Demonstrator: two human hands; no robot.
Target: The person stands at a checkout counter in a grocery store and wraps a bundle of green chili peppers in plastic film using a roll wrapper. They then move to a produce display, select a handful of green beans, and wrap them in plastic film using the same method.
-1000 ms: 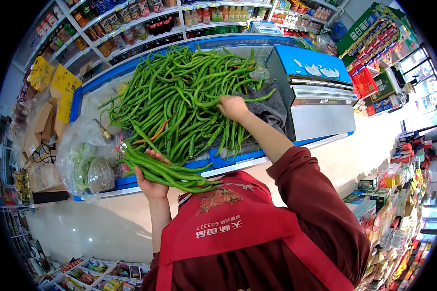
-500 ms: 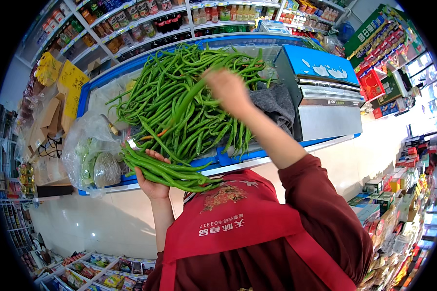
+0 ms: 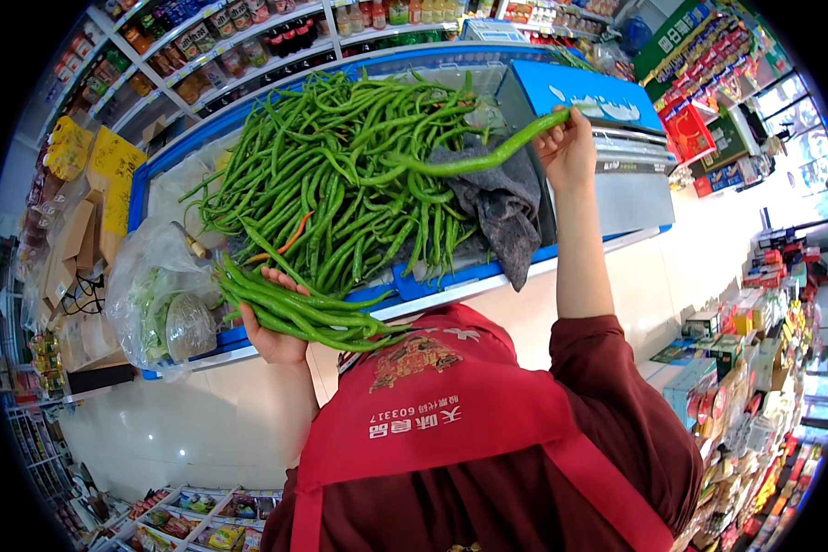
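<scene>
A bundle of long green chili peppers [image 3: 308,313] lies across my left hand [image 3: 281,327], whose fingers curl round it just in front of the blue-rimmed chest. My right hand [image 3: 569,152] pinches one long green chili pepper [image 3: 478,164] by its end, over the right part of the chest. That pepper points left toward a big heap of green chili peppers [image 3: 340,175]. Among the heap, close to my left hand, an orange-red pepper [image 3: 290,235] stands out. Below the single pepper a dark grey cloth [image 3: 506,207] hangs over the chest's near edge.
At the right end stands a blue-topped metal wrapping machine [image 3: 589,101]. A clear plastic bag with greens [image 3: 166,299] sits at the left end, beside open cardboard boxes [image 3: 81,244]. Shelves of bottles [image 3: 276,41] line the back; stacked goods [image 3: 727,368] stand to the right.
My right hand has moved right, away from the heap, with the single chili pepper in it. The grey cloth now hangs lower over the edge. My left hand keeps its bundle.
</scene>
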